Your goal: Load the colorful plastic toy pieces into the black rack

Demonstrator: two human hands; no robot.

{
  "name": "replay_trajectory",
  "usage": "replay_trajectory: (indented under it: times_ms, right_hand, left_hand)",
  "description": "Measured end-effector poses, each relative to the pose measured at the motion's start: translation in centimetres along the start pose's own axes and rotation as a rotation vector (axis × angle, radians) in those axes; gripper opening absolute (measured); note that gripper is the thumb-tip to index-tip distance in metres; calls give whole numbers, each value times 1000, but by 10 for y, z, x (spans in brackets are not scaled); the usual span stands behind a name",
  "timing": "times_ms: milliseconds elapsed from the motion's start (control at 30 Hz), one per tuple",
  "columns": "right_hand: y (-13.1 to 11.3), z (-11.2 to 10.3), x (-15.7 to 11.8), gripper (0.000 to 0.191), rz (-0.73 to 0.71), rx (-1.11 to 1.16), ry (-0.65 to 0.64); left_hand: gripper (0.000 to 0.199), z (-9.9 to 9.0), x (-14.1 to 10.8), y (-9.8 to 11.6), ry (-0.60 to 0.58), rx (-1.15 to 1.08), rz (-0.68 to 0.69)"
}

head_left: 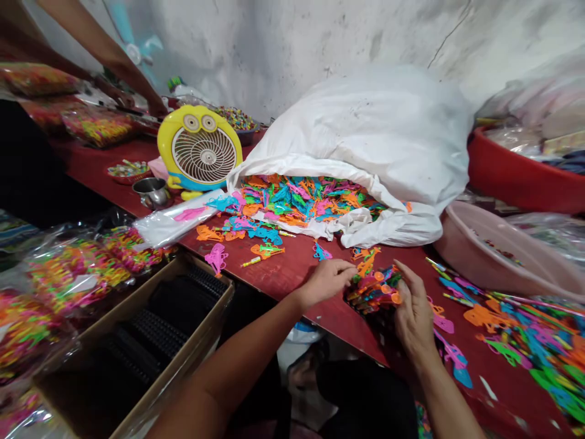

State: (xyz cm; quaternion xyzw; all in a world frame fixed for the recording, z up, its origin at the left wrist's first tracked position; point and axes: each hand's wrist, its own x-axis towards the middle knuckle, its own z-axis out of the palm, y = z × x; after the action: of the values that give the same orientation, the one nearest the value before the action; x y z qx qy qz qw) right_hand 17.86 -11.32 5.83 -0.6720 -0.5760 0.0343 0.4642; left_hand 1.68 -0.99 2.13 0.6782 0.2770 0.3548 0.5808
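My right hand [414,308] curls round the near side of a bunch of small plastic toys [372,291], orange, green, blue and pink, at the table's front edge. Round orange ends point up from the bunch; its lower part is dark and hard to make out. At its left side is my left hand [329,281], thumb and fingers pressed together at the tips. What the fingertips pinch is too small to tell. Behind, a large white sack [365,134] lies with its mouth open, full of flat coloured plastic pieces [297,198], some spilled on the red table [274,274].
A pile of coloured pieces [525,335] spreads at right beside a pink basin [498,244] and a red tub [525,177]. A yellow fan [201,146], metal cup [153,194] and clear bags [178,216] stand left. A cardboard box [137,341] holds black packs. Another person's arms [114,55] reach in.
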Motion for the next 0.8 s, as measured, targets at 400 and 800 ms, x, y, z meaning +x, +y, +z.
replay_trajectory:
  times_ms: [400, 800]
  right_hand:
    - [-8, 7, 0, 47, 54, -22, 33]
    - [-6, 14, -3, 47, 84, 31, 68]
  left_hand:
    - [25, 3, 8, 19, -67, 702, 338]
    - [17, 9, 0, 8, -82, 848, 543]
